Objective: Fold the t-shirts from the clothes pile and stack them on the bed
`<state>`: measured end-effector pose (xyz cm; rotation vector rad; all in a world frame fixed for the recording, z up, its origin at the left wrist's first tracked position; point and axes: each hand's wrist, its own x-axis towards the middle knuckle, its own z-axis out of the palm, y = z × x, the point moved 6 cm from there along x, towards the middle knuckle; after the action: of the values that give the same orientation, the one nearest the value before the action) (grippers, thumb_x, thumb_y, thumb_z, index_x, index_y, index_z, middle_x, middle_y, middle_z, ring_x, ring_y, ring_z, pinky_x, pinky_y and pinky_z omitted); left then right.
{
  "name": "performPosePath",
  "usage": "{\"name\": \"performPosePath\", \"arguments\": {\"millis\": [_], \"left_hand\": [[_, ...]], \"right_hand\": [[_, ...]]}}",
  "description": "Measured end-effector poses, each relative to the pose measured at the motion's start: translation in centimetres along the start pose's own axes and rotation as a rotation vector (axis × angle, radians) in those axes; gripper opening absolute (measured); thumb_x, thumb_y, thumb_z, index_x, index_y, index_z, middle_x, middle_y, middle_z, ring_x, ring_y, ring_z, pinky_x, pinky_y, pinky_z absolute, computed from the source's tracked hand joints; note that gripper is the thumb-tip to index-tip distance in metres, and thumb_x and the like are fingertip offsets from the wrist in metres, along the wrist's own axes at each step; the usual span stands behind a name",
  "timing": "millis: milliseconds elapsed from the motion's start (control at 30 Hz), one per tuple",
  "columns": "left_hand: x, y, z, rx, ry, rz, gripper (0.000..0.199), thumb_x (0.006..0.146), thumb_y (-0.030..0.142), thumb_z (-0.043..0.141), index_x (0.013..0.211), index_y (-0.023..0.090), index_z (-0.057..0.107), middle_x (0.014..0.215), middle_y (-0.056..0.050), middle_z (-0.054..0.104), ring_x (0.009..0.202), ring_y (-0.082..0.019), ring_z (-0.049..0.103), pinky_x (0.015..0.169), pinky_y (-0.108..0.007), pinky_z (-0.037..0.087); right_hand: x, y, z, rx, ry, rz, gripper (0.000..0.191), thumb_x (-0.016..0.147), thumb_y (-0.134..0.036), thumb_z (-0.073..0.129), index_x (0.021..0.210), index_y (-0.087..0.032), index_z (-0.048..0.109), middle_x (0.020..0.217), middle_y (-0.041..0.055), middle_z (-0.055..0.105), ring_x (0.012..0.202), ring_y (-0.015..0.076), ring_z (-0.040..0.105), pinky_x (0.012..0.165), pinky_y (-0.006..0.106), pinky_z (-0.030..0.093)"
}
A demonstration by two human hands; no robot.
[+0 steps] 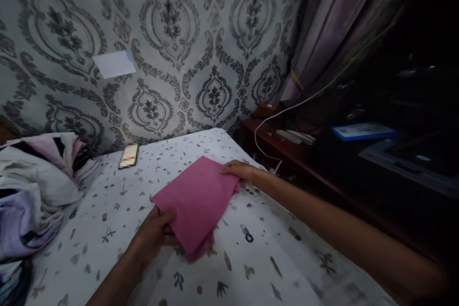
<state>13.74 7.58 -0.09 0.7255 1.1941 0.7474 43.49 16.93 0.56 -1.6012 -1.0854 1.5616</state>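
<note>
A pink cloth [201, 198], folded into a rough rectangle, is at the middle of the bed, over a white sheet [247, 263] printed with small leaves and sprigs. Whether its underside rests on the sheet is hard to tell. The left hand [158, 229] pinches the cloth's near left edge, thumb on top and the other fingers partly hidden beneath. The right hand [239, 171] pinches the opposite edge, its fingertips on top; its thumb cannot be made out. A loose corner hangs at the near end.

Beyond the cloth, toward the wall, a phone [129, 156] lies on the sheet, its screen blurred. A heap of clothes [34, 186], white, lilac and pink, sits at the left. To the right of the bed stands a dark red table [258, 126], with a white cable [255, 136] looping down past its edge. Patterned wallpaper [215, 24] covers the wall behind, with a white sheet of paper [114, 64] on it, and a curtain [333, 14] hangs at the right.
</note>
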Motion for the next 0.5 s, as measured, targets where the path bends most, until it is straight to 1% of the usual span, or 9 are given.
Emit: {"name": "performPosePath", "arguments": {"millis": [33,100,167,267,333,400,467,500], "left_hand": [[0.3,0.4,0.2,-0.010,0.006,0.020,0.064,0.068,0.028,0.083,0.123,0.022,0.052,0.087,-0.007,0.074,0.066,-0.023,0.071,0.061,-0.036,0.060],[1.0,2.1,0.7,-0.022,0.002,0.078,0.064,0.066,0.024,0.082,0.122,0.022,0.053,0.091,-0.006,0.073,0.066,-0.020,0.069,0.058,-0.031,0.058],[2.0,4.6,1.4,-0.019,-0.011,0.142,0.065,0.064,0.021,0.081,0.123,0.025,0.054,0.093,-0.004,0.072,0.066,-0.018,0.068,0.056,-0.027,0.056],[4.4,9.4,2.6,0.013,-0.008,0.248,0.063,0.061,0.018,0.076,0.120,0.025,0.056,0.091,-0.002,0.071,0.063,-0.016,0.065,0.053,-0.024,0.054],[6.7,12.8,3.5,0.040,-0.002,0.330,0.058,0.061,0.016,0.071,0.117,0.025,0.057,0.087,0.000,0.069,0.060,-0.014,0.063,0.051,-0.021,0.051],[9.5,15.7,4.3,0.070,0.008,0.408,0.053,0.064,0.016,0.067,0.115,0.025,0.057,0.082,0.002,0.067,0.058,-0.012,0.061,0.050,-0.019,0.049],[12.7,17.7,4.9,0.104,0.056,0.447,0.050,0.066,0.015,0.063,0.115,0.026,0.057,0.078,0.004,0.065,0.056,-0.010,0.059,0.051,-0.017,0.047],[14.3,18.3,5.1,0.120,0.091,0.448,0.049,0.068,0.014,0.063,0.116,0.026,0.057,0.076,0.004,0.065,0.055,-0.010,0.058,0.052,-0.017,0.048]], "right_hand": [[0.1,-0.3,0.1,0.019,-0.004,-0.031,0.017,0.072,-0.021,0.076,0.066,-0.016,0.061,0.053,-0.0026,0.055,0.046,0.0087,0.048,0.045,0.019,0.039],[0.2,-1.2,-0.1,0.055,0.002,-0.091,0.011,0.072,-0.018,0.074,0.069,-0.016,0.063,0.060,-0.0011,0.060,0.051,0.0093,0.053,0.050,0.019,0.044],[0.7,-2.5,-0.9,0.089,0.028,-0.146,0.008,0.072,-0.017,0.073,0.072,-0.015,0.065,0.064,0.0000,0.063,0.055,0.0100,0.055,0.054,0.019,0.047],[2.2,-5.2,-2.9,0.123,0.104,-0.218,0.007,0.072,-0.016,0.072,0.078,-0.015,0.067,0.066,0.0006,0.065,0.057,0.0109,0.056,0.056,0.020,0.048],[3.7,-7.0,-4.5,0.130,0.173,-0.264,0.010,0.075,-0.016,0.069,0.084,-0.016,0.069,0.065,-0.0002,0.065,0.056,0.0106,0.055,0.054,0.020,0.047],[5.5,-8.5,-6.0,0.121,0.250,-0.303,0.015,0.078,-0.018,0.066,0.093,-0.017,0.070,0.065,-0.0021,0.063,0.055,0.0096,0.053,0.051,0.019,0.045],[7.5,-9.4,-7.2,0.088,0.328,-0.330,0.021,0.081,-0.020,0.065,0.102,-0.018,0.070,0.064,-0.0041,0.062,0.052,0.0087,0.051,0.049,0.017,0.042],[8.5,-9.6,-7.6,0.059,0.360,-0.337,0.023,0.081,-0.022,0.065,0.103,-0.019,0.070,0.063,-0.0048,0.061,0.051,0.0086,0.050,0.048,0.017,0.041]]}}
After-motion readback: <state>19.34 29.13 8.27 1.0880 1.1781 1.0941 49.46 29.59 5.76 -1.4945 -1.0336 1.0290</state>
